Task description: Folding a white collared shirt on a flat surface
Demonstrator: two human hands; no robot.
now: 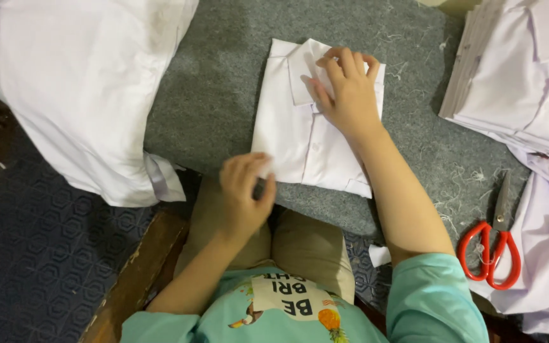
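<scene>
Fingers of the right hand (345,89) lie spread and pressed on the collar of a folded white shirt (300,136) on the grey felt table (223,95), while the left hand (244,190) pinches its near lower corner. By its look the fold is nearly finished, collar and hem perhaps wanting smoothing; a white fabric heap (77,82), a folded stack (522,63) and red-handled scissors (492,244) lie around.

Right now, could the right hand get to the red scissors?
Probably yes. The right hand rests on the folded white shirt, and the red scissors lie on the grey felt beside that arm, with nothing between them.
</scene>
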